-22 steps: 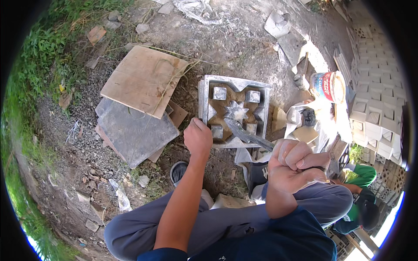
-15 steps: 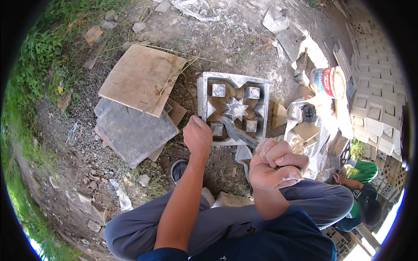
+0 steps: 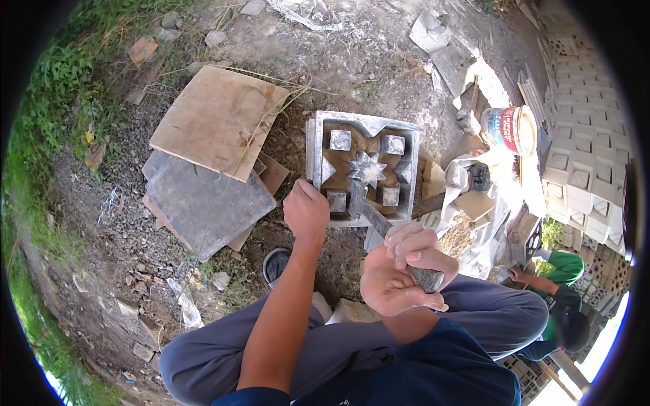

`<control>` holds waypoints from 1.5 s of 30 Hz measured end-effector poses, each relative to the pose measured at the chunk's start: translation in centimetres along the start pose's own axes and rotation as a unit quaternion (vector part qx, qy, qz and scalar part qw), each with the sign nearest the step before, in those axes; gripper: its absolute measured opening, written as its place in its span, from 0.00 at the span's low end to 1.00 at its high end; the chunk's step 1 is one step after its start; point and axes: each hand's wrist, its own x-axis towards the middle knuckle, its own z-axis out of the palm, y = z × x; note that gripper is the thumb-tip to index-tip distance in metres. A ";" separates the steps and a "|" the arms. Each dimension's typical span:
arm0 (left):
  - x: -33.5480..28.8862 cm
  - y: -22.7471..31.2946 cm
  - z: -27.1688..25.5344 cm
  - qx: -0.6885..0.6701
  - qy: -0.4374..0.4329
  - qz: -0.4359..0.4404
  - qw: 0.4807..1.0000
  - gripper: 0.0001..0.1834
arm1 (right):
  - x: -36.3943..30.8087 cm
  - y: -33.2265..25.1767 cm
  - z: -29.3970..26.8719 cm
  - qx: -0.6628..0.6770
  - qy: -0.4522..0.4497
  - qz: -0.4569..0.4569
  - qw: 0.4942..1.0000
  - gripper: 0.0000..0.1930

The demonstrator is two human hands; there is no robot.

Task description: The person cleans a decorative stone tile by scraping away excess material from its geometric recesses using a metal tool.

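Your left hand (image 3: 306, 208) is clamped on the near part of the left wall of the mould (image 3: 314, 145), with its fingers curled into a fist; the fingertips are hidden. The mould is a square grey metal frame that lies on the ground in front of your legs. Inside it, a metal star (image 3: 367, 169) occupies the centre, four square blocks (image 3: 340, 140) stand toward the corners, and brown granular material (image 3: 351, 143) fills the spaces between them. Your right hand (image 3: 408, 271) is closed around the handle of a grey flat-bladed tool (image 3: 374, 218). The handle end projects past your fingers; the blade crosses the near wall of the mould and points in toward the star, between the two near blocks. To the left of the mould, a tan board (image 3: 217, 122) overlaps a grey panel (image 3: 210, 203). To its right, a paint bucket (image 3: 506, 130) stands near a crumpled white sheet (image 3: 497, 210). Pale patterned blocks (image 3: 586, 162) are stacked at the far right, and a co-worker (image 3: 562, 304) in dark and green clothing is below them at the lower right.
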 end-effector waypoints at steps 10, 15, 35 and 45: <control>-0.2 0.6 0.4 -0.001 0.000 0.005 1.000 0.21 | 1.1 1.7 -0.9 0.083 -0.064 -0.007 0.994 0.33; -0.5 0.3 0.2 0.003 -0.001 -0.005 1.000 0.21 | 1.3 0.1 -1.4 0.097 -0.110 0.041 0.988 0.31; 0.1 0.7 0.2 -0.007 0.015 -0.004 1.000 0.20 | 1.6 2.2 -1.8 0.127 -0.130 0.051 0.982 0.31; -0.3 0.4 0.4 0.004 0.017 0.018 1.000 0.21 | 2.5 -0.1 -0.9 0.116 -0.112 0.073 0.984 0.31</control>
